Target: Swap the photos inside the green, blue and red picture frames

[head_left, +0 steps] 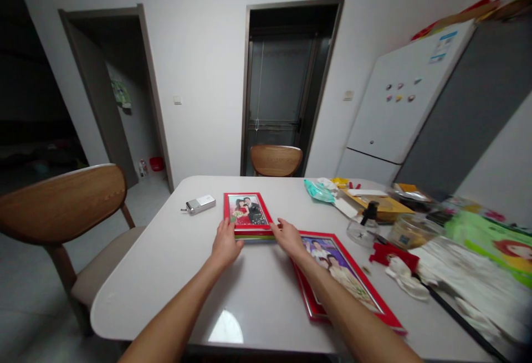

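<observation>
- Head view: small red frame (248, 210), couple's photograph within; lies near the middle of the white surface (195, 280), between both hands. Near corners partly covered by fingers.
- Left hand (226, 242): at the near left corner, fingers bent against the edge, thumb apart; firmness of hold cannot be told.
- Right hand (287, 236): at the near right corner, thumb side against the frame, fingers half-curled; whether it grips cannot be told.
- Green-edged layer (254, 236): beneath the small frame's near edge; its nature unclear.
- Large red frame (347, 271): right of the small one, photograph partly hidden by the right forearm.
- Grey-and-white device (201, 204): left of the small frame, markings illegible.
- Clear container (361, 232): to the right, black pump-like piece (369, 213) above it; contents indistinct.
- Green printed bag (490, 246): cut off by the right border.
- Left background: dark room, details lost.
</observation>
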`<state>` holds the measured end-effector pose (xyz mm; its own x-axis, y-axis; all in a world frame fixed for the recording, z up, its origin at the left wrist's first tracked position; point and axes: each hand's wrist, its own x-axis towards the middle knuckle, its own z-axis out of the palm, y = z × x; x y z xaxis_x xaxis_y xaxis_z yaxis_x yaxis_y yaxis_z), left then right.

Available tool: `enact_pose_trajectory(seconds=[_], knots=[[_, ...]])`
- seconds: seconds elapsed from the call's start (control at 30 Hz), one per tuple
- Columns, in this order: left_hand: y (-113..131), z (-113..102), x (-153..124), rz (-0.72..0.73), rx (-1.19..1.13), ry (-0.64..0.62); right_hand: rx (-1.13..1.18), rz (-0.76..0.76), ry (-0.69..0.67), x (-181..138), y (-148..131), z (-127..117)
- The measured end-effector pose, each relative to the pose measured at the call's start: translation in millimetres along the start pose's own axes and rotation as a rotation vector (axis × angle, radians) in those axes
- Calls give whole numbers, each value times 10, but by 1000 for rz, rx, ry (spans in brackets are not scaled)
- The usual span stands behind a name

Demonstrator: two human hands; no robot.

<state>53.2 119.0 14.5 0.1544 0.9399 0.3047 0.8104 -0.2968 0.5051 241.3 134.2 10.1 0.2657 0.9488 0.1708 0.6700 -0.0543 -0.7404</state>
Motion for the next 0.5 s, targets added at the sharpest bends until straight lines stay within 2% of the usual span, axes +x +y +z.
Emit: enact_pose_trajectory(seconds=[0.1, 0.23, 0.4, 0.5], knots=[[-29, -22, -20, 12, -9, -20, 90, 129, 41, 98, -68, 128], [2, -103, -145, 8, -59, -8, 306, 231, 21, 0, -144, 97], [160, -326, -380, 35, -181, -37, 608, 177, 31, -445, -440, -246], [358, -444, -534, 117, -471, -108, 870, 57, 71, -849, -652, -497]])
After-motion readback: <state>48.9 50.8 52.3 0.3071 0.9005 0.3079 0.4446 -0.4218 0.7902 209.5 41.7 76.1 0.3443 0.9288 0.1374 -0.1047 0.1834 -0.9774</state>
